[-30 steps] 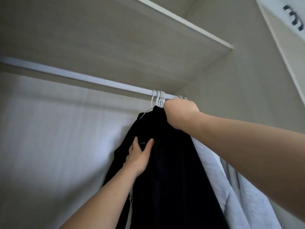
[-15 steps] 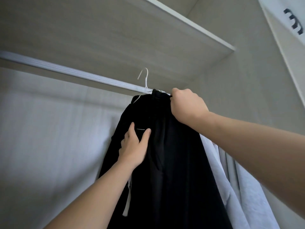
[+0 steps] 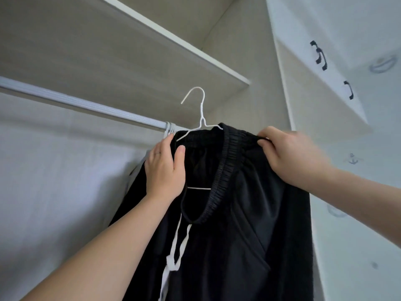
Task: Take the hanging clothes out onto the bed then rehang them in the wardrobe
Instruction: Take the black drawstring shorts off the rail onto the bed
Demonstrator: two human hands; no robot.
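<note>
The wardrobe stands open, and its rail is the mark for everything here. The black trousers hang at the rail's right end, just in front of it, carried by both hands. The left hand, just below the rail's end, has its grip wrapped round the trousers' left edge. The right hand, well right of the rail, has its grip pinched tight on the waistband. The white hanger sits inside that waistband, its hook above the rail and clear of it.

To do the lift-out well, I would draw straight back from the rail. Keep the hook high so it misses the other hooks bunched at the rail's end, and hold the hanger level so the cloth stays on. The white drawstring, dangling well below the rail, may snag.
</note>
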